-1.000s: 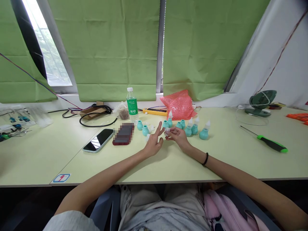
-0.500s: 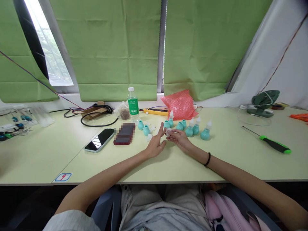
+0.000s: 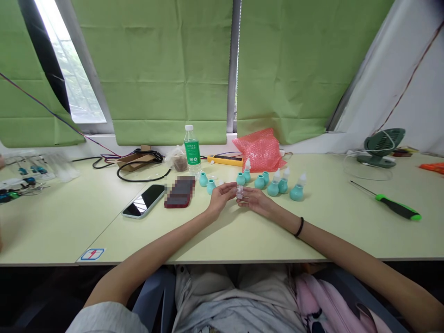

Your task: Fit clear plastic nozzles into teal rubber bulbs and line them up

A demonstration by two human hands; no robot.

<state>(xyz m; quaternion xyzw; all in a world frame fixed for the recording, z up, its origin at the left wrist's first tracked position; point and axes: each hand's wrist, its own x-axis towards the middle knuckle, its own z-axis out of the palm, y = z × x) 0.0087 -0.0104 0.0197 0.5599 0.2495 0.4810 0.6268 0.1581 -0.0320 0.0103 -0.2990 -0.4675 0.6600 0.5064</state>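
Beyond stand teal bulbs (image 3: 273, 189); left hand (image 3: 219, 199) and right hand (image 3: 259, 202) pinch a clear piece (image 3: 239, 192).

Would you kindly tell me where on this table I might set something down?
Bare table lies between the rightmost teal bulb and the screwdriver, and between the black-screened phone and left forearm. It is crowded beyond the left hand and right hand, with other teal bulbs.

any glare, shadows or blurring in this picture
Head view: daylight washes out the window; head view: glare marks the phone, pixelation covers the dark red item; head view: soft shadow beside the left forearm; head view: clear piece in the right hand too small for detail.
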